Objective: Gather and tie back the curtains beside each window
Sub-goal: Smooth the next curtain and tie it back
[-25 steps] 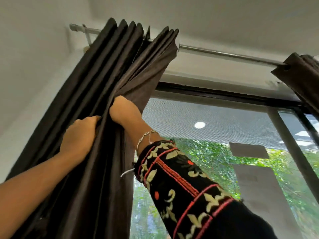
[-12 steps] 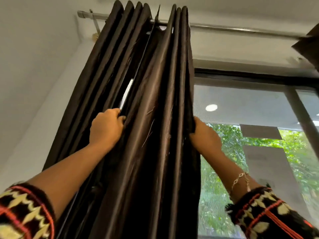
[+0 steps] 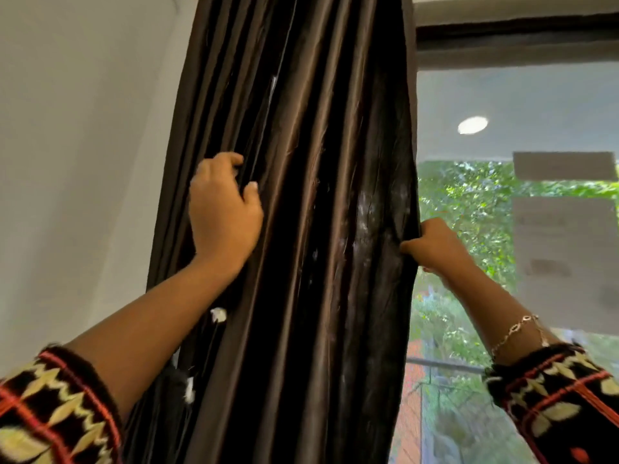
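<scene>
So the dark brown curtain [image 3: 318, 229] hangs bunched into long vertical pleats right in the middle of the view, sitting between the white wall [image 3: 83, 162] on its left and the window [image 3: 502, 212] on its right, with its right edge running just past the dark window frame [image 3: 516, 31] up top. Both hands are on it at roughly chest-to-head height. The left hand [image 3: 224, 216] has its fingers curled into the folds on the wall side, thumb laid over a pleat. The right hand [image 3: 435, 246] pinches the loose window-side edge, thumb in front and the other fingers tucked behind the fabric. My read is that's the whole point of the spread: one hand anchors the stacked pleats and the other brings the free edge in, so the bundle can be squeezed narrow before anything goes around it. I'd call this the gathering step, with the tying not yet started (I can't spot a tieback, hook or cord anywhere, so no clue what it gets tied with). The fabric looks slick and satiny, so I'd guess the folds slip out if the grip loosens. Further out there's a thin chain bracelet [image 3: 516, 329] on the right wrist, patterned black, red and cream sleeves [image 3: 57, 406] pushed up both forearms, and a couple of sheets of paper [image 3: 562, 259] stuck on the glass with green trees behind.
</scene>
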The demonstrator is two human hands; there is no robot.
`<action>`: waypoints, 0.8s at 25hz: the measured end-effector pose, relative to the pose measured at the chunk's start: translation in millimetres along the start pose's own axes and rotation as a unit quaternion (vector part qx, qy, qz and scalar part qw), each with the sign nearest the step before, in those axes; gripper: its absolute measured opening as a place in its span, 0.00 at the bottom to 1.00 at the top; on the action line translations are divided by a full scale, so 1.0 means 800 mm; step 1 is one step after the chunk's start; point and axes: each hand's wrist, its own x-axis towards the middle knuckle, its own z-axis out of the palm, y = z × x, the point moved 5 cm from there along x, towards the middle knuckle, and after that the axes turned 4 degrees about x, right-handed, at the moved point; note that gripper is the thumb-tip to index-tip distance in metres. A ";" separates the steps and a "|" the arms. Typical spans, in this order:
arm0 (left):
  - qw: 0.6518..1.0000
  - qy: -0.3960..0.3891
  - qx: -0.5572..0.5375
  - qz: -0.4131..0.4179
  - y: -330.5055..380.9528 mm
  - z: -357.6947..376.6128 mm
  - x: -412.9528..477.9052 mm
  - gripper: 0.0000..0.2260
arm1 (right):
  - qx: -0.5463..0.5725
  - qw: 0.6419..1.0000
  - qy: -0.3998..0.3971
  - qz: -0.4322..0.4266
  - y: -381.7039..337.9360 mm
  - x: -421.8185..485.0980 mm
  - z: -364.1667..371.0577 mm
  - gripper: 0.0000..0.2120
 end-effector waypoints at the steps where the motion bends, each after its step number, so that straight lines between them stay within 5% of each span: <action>1: 0.998 0.014 -0.006 0.064 0.022 -0.007 -0.023 0.12 | 0.009 1.000 -0.016 -0.002 0.005 -0.010 0.007 0.04; 4: 0.977 -0.084 -0.081 0.180 0.071 0.006 -0.117 0.15 | 0.032 0.998 -0.056 -0.014 0.017 -0.041 0.026 0.06; 8: 0.954 -0.282 -0.097 -0.013 0.067 0.042 -0.241 0.26 | 0.021 0.996 -0.081 -0.042 0.036 -0.082 0.040 0.16; 11: 0.924 -0.348 -0.066 -0.143 0.059 0.065 -0.299 0.36 | 0.007 0.995 -0.082 -0.052 0.054 -0.107 0.044 0.20; 16: 0.923 -0.347 -0.073 -0.153 0.084 0.086 -0.331 0.30 | -0.032 0.991 -0.102 -0.078 0.069 -0.135 0.047 0.22; 20: 0.910 -0.315 -0.096 -0.251 0.061 0.097 -0.330 0.20 | -0.060 0.989 -0.107 -0.084 0.075 -0.148 0.043 0.22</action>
